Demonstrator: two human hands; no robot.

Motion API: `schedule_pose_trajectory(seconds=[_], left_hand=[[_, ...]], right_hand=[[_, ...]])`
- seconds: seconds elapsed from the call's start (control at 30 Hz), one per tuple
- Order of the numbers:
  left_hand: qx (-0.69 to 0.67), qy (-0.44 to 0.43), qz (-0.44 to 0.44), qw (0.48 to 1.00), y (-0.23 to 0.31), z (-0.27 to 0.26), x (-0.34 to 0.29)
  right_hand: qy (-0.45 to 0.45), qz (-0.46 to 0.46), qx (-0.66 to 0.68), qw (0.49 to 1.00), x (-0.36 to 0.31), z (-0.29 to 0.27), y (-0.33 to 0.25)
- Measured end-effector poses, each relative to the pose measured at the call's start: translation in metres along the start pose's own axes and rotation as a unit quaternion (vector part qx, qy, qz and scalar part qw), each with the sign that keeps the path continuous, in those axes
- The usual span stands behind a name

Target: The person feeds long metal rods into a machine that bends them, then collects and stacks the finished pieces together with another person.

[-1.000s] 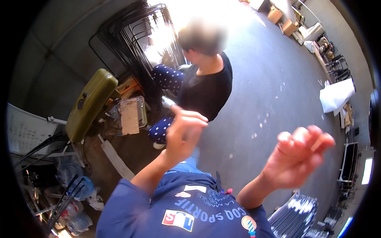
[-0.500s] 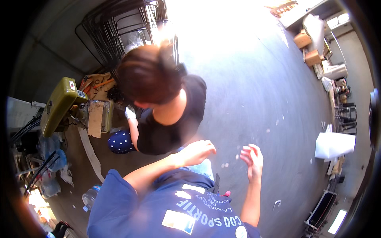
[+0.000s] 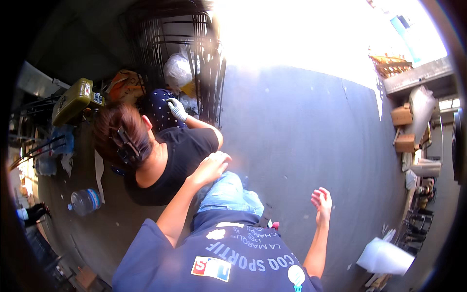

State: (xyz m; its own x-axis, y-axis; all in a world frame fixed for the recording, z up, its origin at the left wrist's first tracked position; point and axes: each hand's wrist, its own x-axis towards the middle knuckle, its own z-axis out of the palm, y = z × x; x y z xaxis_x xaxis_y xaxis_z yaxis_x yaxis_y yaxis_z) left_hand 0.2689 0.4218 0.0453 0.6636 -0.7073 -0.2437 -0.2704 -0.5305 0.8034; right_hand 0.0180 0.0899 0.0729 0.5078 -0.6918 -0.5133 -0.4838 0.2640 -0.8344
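Note:
My left hand [image 3: 212,167] hangs over my jeans [image 3: 227,193], its fingers loosely bent and nothing visible in it. It is nearest to the elbow of a co-worker [image 3: 182,151] in a black top, who crouches in front of me on the left. My right hand [image 3: 321,199] is held out over the grey floor [image 3: 292,131], fingers slightly curled and apart, touching nothing. The co-worker's hand in a pale glove [image 3: 177,110] rests on a knee in dark blue polka-dot cloth [image 3: 159,104].
An olive-green machine [image 3: 73,102] stands at the left, partly behind the co-worker. Black wire racks [image 3: 194,58] stand ahead, by a clear plastic bag [image 3: 178,69]. A large water bottle [image 3: 85,202] lies at the left. Cardboard boxes [image 3: 402,115] and a white sheet-like bundle [image 3: 385,256] are at the right.
The view has shifted, and the co-worker now appears lower and further left, with the gloved hand on the knee. My left hand has moved left and up in the picture; my right hand slightly right and down.

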Motion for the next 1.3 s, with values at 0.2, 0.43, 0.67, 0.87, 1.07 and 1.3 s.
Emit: schedule_pose_trajectory(seconds=[0.2, 0.43, 0.67, 0.87, 1.07, 1.3], left_hand=[[-0.091, 0.111, -0.116, 0.983, 0.012, -0.010, 0.025], [-0.160, 0.178, -0.157, 0.958, -0.018, -0.029, 0.136], [-0.150, 0.217, -0.095, 0.960, -0.062, -0.093, 0.281], [-0.200, 0.288, -0.174, 0.920, -0.109, -0.135, 0.355], [-0.247, 0.416, -0.208, 0.850, -0.182, -0.130, 0.431], [-0.394, 0.559, -0.324, 0.653, -0.252, -0.133, 0.522]], right_hand=[[-0.288, -0.115, -0.205, 0.928, 0.153, 0.144, -0.138], [-0.519, -0.265, -0.480, 0.656, 0.245, 0.332, -0.202], [-0.521, -0.344, -0.535, 0.569, 0.348, 0.462, -0.267], [-0.518, -0.419, -0.433, 0.607, 0.415, 0.581, -0.300], [-0.339, -0.653, -0.378, 0.561, 0.431, 0.687, -0.363], [-0.444, -0.664, -0.435, 0.415, 0.466, 0.711, -0.367]])
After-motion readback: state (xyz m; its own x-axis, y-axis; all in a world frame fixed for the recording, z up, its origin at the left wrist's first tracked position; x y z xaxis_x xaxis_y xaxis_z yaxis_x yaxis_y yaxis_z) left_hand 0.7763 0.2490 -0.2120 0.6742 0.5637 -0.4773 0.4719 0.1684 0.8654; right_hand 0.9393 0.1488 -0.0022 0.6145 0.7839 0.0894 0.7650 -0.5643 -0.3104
